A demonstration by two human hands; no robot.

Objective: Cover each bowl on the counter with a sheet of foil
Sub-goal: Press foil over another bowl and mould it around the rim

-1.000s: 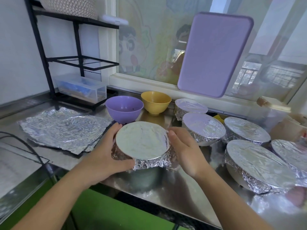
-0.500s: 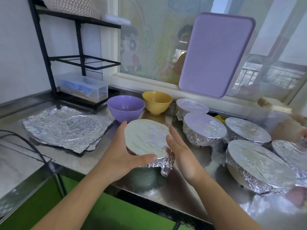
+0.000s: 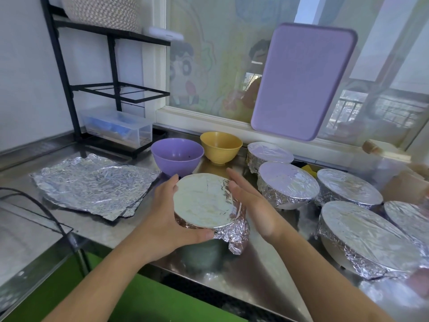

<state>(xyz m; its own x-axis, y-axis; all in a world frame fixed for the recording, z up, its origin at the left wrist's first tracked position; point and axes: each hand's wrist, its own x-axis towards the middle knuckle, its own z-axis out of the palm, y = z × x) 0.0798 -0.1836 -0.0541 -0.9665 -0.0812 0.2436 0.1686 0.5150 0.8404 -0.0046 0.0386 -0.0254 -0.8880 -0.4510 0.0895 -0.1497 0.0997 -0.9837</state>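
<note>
The left hand [image 3: 170, 219] holds a foil-wrapped bowl [image 3: 205, 202] above the steel counter [image 3: 250, 270]; its thumb is curled under the near rim and its fingers curve around the left side. The bowl is tilted, with the flat foil top turned toward the camera, and loose foil hangs down at its lower right. The right hand [image 3: 251, 205] is just right of this bowl, with straight fingers and the palm facing the foil; I cannot tell if it touches. To the left of the left hand, a stack of crumpled foil sheets [image 3: 92, 184] lies flat on the counter. To the right of the right hand stand several bowls already covered with foil [image 3: 286, 183]. Beyond both hands, a purple bowl [image 3: 177, 155] and a yellow bowl [image 3: 220, 146] stand uncovered, side by side.
</note>
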